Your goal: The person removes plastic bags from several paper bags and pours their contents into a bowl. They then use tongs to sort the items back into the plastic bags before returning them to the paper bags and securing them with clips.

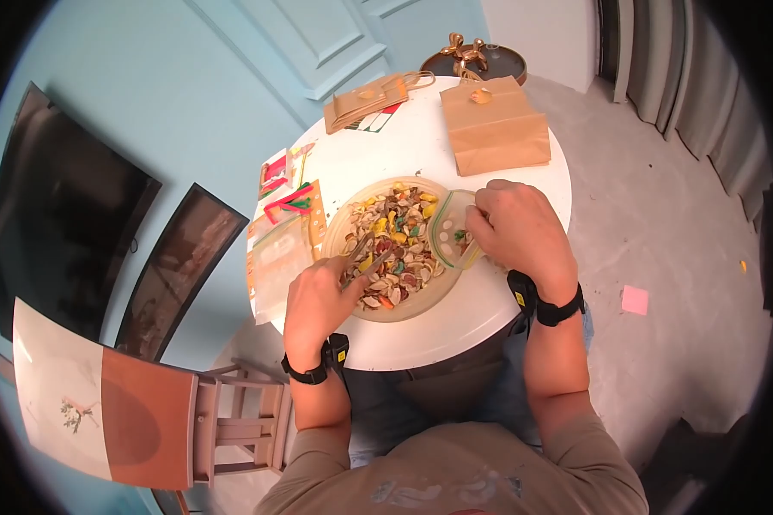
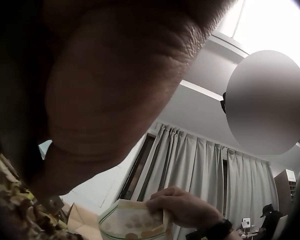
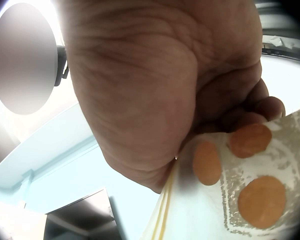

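Note:
A wide cream bowl (image 1: 414, 309) holds a heap of dried potpourri (image 1: 395, 227), mostly beige with yellow, teal and red-brown bits. Over its near left side my left hand (image 1: 313, 300) grips a pair of brownish tongs (image 1: 357, 251), their tips down among the pieces. On the right my right hand (image 1: 524, 223) pinches the edge of a clear zip bag (image 1: 447, 227) with a green seal line. The bag leans over the bowl's right rim, and a few bits show in it. Orange dots (image 3: 262, 201) mark the bag in the right wrist view.
A brown paper bag (image 1: 496, 133) stands at the back right of the round white table (image 1: 361, 348). Flat paper bags (image 1: 369, 101) lie at the back left. Left of the bowl are another clear bag (image 1: 282, 262) and red and green strips (image 1: 290, 202).

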The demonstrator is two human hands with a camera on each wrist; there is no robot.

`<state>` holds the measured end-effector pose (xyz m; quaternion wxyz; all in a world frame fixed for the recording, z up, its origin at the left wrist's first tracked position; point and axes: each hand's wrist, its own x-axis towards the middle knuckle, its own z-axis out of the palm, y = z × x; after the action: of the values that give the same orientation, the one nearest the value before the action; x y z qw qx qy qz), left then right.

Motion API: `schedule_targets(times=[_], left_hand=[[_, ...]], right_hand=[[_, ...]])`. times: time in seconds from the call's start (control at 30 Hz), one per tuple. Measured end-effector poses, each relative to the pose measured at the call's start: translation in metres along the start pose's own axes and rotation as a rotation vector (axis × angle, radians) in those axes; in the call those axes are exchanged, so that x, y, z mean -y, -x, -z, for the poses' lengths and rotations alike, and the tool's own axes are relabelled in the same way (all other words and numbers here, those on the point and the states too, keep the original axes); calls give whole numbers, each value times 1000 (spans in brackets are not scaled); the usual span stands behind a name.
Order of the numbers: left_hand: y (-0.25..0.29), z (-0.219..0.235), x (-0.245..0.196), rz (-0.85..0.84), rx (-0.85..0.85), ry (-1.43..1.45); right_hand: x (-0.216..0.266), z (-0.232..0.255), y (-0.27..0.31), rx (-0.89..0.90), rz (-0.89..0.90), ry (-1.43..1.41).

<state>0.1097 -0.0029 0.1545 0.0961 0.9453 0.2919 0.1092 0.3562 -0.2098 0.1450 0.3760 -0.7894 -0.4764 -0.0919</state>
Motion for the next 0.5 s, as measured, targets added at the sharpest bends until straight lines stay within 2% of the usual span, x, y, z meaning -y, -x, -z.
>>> schedule_targets(times=[0.2, 0.5], left_hand=[[5, -22, 20, 97, 57, -85], [9, -13, 28, 113, 131, -12]], right_hand=[[8, 4, -1, 40, -31, 20], [12, -1, -3, 48, -21, 25]])
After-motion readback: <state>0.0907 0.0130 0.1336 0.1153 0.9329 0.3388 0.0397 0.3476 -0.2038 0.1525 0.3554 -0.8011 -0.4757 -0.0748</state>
